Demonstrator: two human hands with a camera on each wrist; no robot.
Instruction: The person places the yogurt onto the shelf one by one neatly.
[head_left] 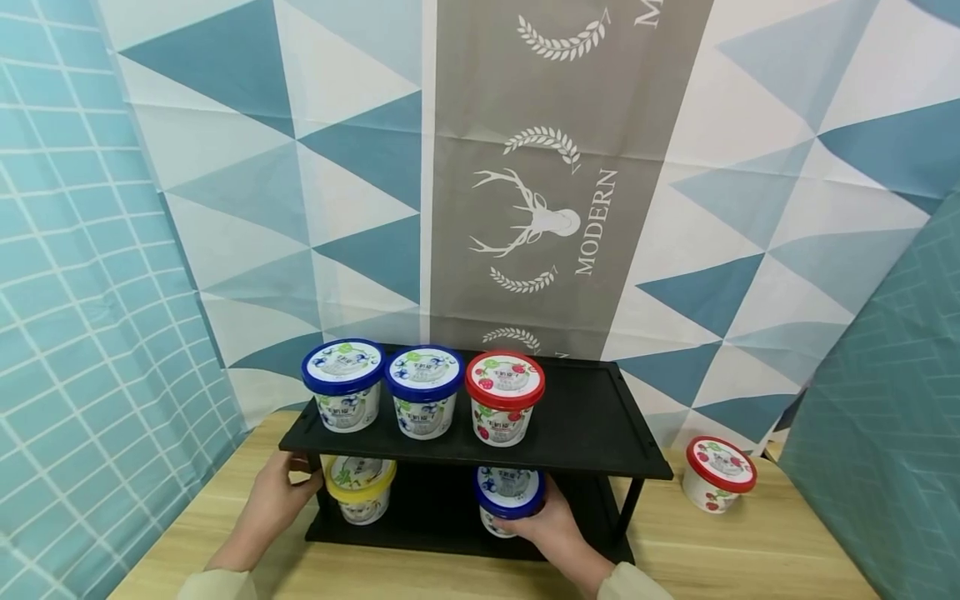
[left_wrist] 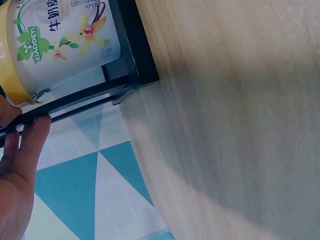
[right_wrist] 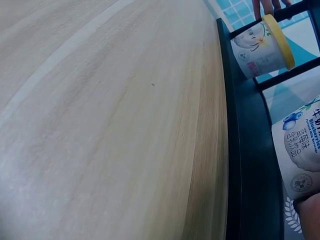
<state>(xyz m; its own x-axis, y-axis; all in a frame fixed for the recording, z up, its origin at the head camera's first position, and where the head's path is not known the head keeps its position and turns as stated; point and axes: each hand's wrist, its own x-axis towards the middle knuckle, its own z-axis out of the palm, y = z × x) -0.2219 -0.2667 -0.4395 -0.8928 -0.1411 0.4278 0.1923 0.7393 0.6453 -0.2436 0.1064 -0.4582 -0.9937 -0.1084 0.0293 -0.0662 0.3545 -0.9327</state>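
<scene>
A black two-tier rack (head_left: pixel 585 425) stands on the wooden table. On its lower tier, my right hand (head_left: pixel 551 525) grips a blue-lidded blueberry tub (head_left: pixel 510 485), with fingers around its right side and thumb across the front. My left hand (head_left: pixel 272 500) holds the rack's left side frame, thumb and fingers on either side of the bar (left_wrist: pixel 75 100). Just inside that frame sits a yellow-lidded tub (head_left: pixel 362 490) with a vanilla flower on its label. The upper tier bears two blue-lidded tubs, one at the left end (head_left: pixel 345 385), and a red-lidded tub (head_left: pixel 505 398).
Another red-lidded tub (head_left: pixel 717 475) stands on the table to the right of the rack. The wooden table (head_left: pixel 750 558) runs along the front. Patterned cloth (head_left: pixel 360 167) hangs behind, with a blue tiled sheet (head_left: pixel 90 317) at the left.
</scene>
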